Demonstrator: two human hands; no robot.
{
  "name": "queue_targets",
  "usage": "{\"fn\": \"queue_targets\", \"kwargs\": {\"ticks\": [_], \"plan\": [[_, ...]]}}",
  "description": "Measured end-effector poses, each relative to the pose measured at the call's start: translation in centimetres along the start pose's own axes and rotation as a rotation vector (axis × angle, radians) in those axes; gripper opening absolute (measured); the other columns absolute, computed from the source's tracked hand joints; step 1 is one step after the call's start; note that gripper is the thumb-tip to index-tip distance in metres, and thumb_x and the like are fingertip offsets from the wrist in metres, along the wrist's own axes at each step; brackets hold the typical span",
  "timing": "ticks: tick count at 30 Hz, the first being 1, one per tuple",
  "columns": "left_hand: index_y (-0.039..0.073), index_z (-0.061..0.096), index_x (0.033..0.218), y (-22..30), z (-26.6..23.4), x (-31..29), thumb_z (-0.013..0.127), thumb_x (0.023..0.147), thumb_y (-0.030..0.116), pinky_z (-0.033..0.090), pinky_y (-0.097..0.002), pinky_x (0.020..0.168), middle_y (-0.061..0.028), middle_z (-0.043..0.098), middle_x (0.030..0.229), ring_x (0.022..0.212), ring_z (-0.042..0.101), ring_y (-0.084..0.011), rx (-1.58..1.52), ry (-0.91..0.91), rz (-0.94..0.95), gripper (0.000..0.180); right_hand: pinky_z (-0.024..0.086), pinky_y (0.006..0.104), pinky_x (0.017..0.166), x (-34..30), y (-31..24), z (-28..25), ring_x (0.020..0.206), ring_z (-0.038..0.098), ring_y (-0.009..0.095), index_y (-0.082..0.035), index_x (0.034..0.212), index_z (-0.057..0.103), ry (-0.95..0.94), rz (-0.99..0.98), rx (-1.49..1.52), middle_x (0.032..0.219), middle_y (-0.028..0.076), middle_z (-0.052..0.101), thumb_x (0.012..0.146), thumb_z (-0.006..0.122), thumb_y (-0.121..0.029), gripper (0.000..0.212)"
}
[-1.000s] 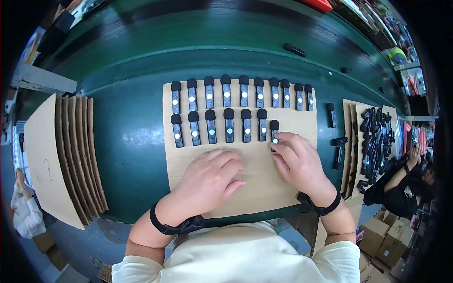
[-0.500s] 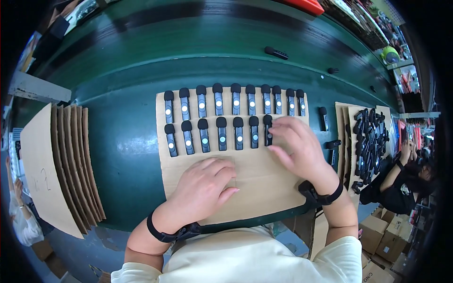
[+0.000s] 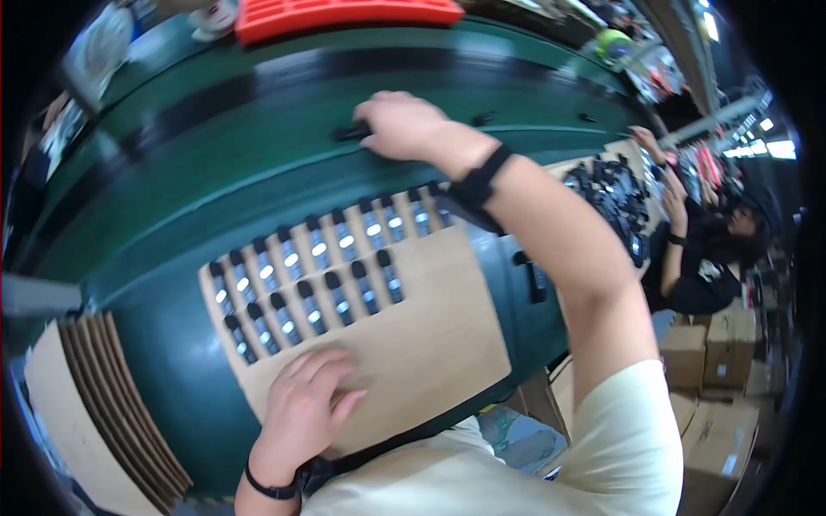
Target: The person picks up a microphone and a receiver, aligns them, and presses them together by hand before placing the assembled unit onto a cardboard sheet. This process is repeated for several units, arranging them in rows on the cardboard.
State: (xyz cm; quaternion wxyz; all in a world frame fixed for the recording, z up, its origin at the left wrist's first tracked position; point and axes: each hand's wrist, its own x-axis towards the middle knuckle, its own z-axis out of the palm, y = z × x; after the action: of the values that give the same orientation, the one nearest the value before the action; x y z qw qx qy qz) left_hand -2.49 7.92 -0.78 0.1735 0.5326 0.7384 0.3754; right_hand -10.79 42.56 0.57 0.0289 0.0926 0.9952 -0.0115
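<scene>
A brown cardboard sheet (image 3: 439,344) lies on the green table and carries two rows of small black devices (image 3: 331,271) with pale patches. My left hand (image 3: 305,404) lies flat on the sheet's near left part, fingers spread, just below the lower row. My right hand (image 3: 397,123) is stretched far forward over the dark green belt (image 3: 215,112). Its fingers curl over a single small black device (image 3: 350,134), whose end sticks out to the left of them. My right forearm crosses above the right end of the upper row.
A stack of cardboard sheets (image 3: 86,404) stands fanned at the left. A loose pile of black devices (image 3: 613,196) lies at the right, where another person (image 3: 701,258) works. One black device (image 3: 534,281) lies beside the sheet. A red tray (image 3: 344,13) sits at the far edge; boxes (image 3: 714,370) stand lower right.
My right hand left the lower row and reached far forward onto the belt, closing over a lone black device. My head swung left and tilted. The left hand stayed on the sheet.
</scene>
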Motion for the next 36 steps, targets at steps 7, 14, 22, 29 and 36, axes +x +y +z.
{"fn": "queue_targets", "kwargs": {"ticks": [7, 14, 22, 29, 36], "plan": [[0.002, 0.063, 0.099, 0.7, 0.2, -0.8, 0.075, 0.074, 0.007, 0.049, -0.0416, 0.090, -0.0146, 0.066, 0.110, 0.103, 0.062, -0.0335, -0.070, -0.091, -0.108, 0.028, 0.053, 0.0432, 0.083, 0.1, -1.0, -1.5, 0.093, 0.066, 0.033, -0.012, 0.101, 0.071, -0.046, -0.076, 0.095, 0.095, 0.014, 0.070, 0.081, 0.064, -0.017, 0.022], [-0.002, 0.058, 0.106, 2.3, 0.7, 1.0, 0.067, 0.078, 0.000, 0.047, -0.0399, 0.093, -0.0170, 0.062, 0.115, 0.107, 0.060, -0.0285, -0.031, 0.827, -0.063, 0.029, 0.053, 0.0465, 0.070, -10.6, -9.9, -4.1, 0.078, 0.066, 0.035, -0.006, 0.083, 0.071, -0.266, -0.483, 0.488, 0.079, 0.016, 0.068, 0.071, 0.064, -0.012, 0.015], [-0.001, 0.057, 0.101, -0.8, 0.3, -1.6, 0.069, 0.081, 0.004, 0.048, -0.0312, 0.081, -0.0104, 0.061, 0.100, 0.088, 0.059, -0.0203, -0.008, 0.341, -0.047, 0.024, 0.052, 0.0473, 0.067, -14.4, -9.9, -2.3, 0.076, 0.065, 0.035, -0.006, 0.079, 0.069, -0.306, -0.588, 0.595, 0.076, 0.014, 0.066, 0.074, 0.067, -0.018, 0.013], [0.000, 0.058, 0.101, -1.6, 1.0, -2.7, 0.070, 0.086, 0.008, 0.045, -0.0227, 0.075, -0.0060, 0.060, 0.096, 0.082, 0.056, -0.0110, -0.274, 0.486, -0.294, 0.021, 0.050, 0.0419, 0.087, -6.9, 1.5, -2.1, 0.097, 0.062, 0.033, -0.008, 0.092, 0.071, 0.015, -0.108, 0.352, 0.094, 0.015, 0.067, 0.080, 0.069, -0.022, 0.018], [-0.001, 0.058, 0.104, -2.0, 1.1, -2.3, 0.068, 0.086, 0.003, 0.045, -0.0218, 0.076, -0.0062, 0.059, 0.098, 0.083, 0.057, -0.0107, -0.374, 0.455, -0.308, 0.021, 0.046, 0.0396, 0.098, -2.7, 11.6, 1.5, 0.109, 0.058, 0.033, -0.006, 0.107, 0.069, 0.055, 0.411, -0.010, 0.113, 0.016, 0.063, 0.082, 0.069, -0.018, 0.028]]}}
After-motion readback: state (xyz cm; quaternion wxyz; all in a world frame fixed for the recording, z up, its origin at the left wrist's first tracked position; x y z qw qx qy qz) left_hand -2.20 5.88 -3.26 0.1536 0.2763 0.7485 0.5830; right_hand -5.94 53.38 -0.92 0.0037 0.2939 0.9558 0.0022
